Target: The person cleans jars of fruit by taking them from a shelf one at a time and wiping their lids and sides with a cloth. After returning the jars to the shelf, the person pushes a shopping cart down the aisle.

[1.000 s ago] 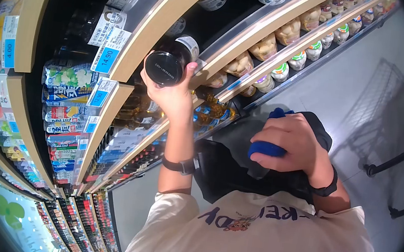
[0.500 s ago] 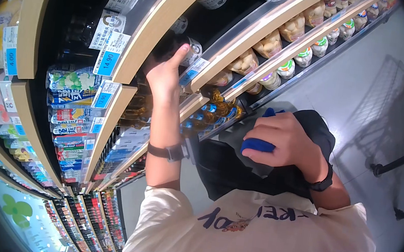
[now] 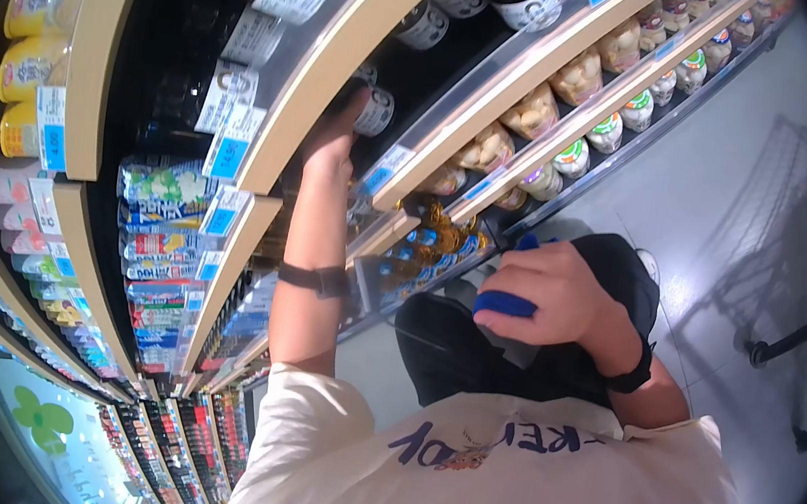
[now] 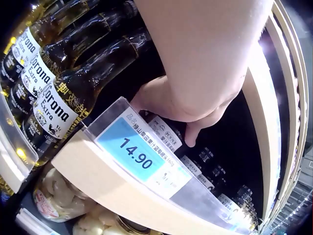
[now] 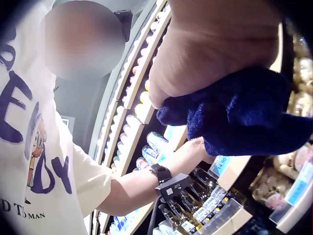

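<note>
My left hand (image 3: pixel 329 150) reaches into a dark shelf bay, gripping a dark jar (image 3: pixel 376 113) with a white label. In the left wrist view, the jar's label (image 4: pixel 164 133) shows beneath the left hand (image 4: pixel 188 105), with the thumb along one side; the other fingers are mostly hidden. Similar jars (image 4: pixel 212 178) stand in a row beside it. A price tag (image 4: pixel 137 149) reading 14.90 fronts the bay. Away from the shelf, my right hand (image 3: pixel 552 288) clutches a dark blue cloth (image 5: pixel 234 110), bunched in the palm with folds hanging out.
Corona bottles (image 4: pixel 56 110) stand on the neighbouring shelf section. Bagged pale food (image 3: pixel 532 110) and small jars (image 3: pixel 604 133) fill lower shelves. Wooden shelf edges (image 3: pixel 278 126) curve around the left arm. A shopping cart (image 3: pixel 797 331) is on the floor at the right.
My left hand has carried the jar from in front of the shelf edge back into the bay. The right hand still holds the cloth and has shifted slightly left and down.
</note>
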`<state>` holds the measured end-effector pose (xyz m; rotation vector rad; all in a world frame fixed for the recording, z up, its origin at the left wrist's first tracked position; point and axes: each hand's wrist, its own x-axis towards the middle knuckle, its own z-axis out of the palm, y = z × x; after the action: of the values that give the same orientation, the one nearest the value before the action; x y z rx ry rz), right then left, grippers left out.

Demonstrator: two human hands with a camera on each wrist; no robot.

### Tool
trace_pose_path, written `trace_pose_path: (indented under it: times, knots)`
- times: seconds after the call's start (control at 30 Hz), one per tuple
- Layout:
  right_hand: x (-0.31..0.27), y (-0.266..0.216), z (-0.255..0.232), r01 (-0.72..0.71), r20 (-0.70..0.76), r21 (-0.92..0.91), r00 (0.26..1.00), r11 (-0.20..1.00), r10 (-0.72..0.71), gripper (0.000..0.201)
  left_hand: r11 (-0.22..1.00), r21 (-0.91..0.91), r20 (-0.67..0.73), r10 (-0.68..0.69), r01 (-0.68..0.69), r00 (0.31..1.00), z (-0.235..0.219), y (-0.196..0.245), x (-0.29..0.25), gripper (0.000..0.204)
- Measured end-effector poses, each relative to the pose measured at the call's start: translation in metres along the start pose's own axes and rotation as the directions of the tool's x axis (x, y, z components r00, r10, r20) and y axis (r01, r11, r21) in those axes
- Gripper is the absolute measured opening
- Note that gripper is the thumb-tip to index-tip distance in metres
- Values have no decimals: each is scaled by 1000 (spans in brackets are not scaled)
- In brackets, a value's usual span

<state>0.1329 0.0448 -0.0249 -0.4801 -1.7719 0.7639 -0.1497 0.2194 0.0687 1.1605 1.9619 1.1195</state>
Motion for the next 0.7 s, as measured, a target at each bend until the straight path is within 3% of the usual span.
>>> trace_pose_path:
  times: [0.17,0.3,0.37,0.47,0.5,0.57,0.6,0.63,0.7]
  knots:
    - [-6,4,-5,-8,-44,17,999,1000,9,24,997,71,-49,44,-41,998,6,-2,9,83]
    - [-11,11,-7,6,-111,54,994,999,0,24,998,2,-57,62,-62,996,9,2,6,79]
    - [-12,13,-13,-26,-43,52,999,998,28,24,954,85,-77,294,-288,953,12,0,-1,74]
    - [-13,15,-21,-50,-45,63,998,997,52,25,908,79,-51,416,-412,908,27,10,-31,64]
    - [-13,16,-22,-47,-66,67,996,997,52,24,891,183,-52,430,-415,901,43,27,-61,51]
    - [-14,18,-22,-21,-114,61,993,998,28,24,821,526,-82,310,-223,947,56,33,-65,56]
    - [-14,17,-22,6,-165,50,986,999,3,23,756,596,-49,372,-272,927,64,33,-65,65]
    - [-15,16,-23,4,-158,45,987,999,3,23,795,463,117,383,-392,916,71,41,-62,64]
    - [-14,13,-27,-4,-135,38,991,999,9,24,942,154,118,282,-298,952,90,46,-33,63]
